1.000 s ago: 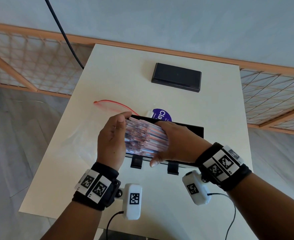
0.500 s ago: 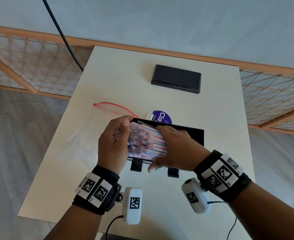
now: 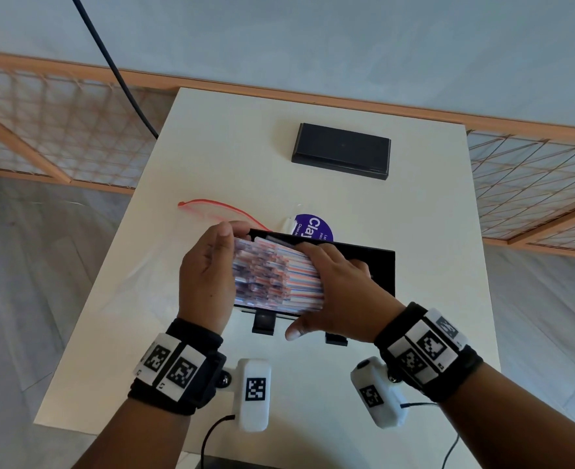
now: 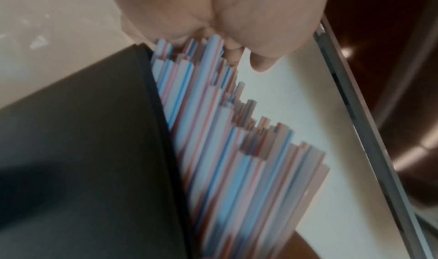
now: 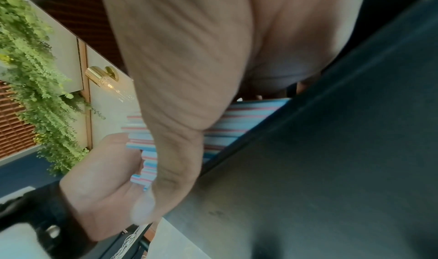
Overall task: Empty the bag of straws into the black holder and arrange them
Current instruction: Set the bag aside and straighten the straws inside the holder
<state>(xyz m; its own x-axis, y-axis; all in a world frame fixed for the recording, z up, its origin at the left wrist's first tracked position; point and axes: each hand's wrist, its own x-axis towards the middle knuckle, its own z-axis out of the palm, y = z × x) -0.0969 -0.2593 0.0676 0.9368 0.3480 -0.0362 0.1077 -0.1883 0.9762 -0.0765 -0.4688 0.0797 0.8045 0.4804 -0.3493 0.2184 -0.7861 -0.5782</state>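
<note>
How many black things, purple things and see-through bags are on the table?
Black: 2, the black holder and the flat black box.
Purple: 1, the round purple label.
See-through: 1, the red-zip plastic bag.
Total: 4.

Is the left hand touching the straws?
Touching. The right wrist view shows the left hand pressed flat against the ends of the straws.

Bare forearms, banded wrists

Black wristbands (image 3: 177, 367) carry white square-code tags; white camera pods (image 3: 253, 394) with black cables hang beneath each wrist.
</note>
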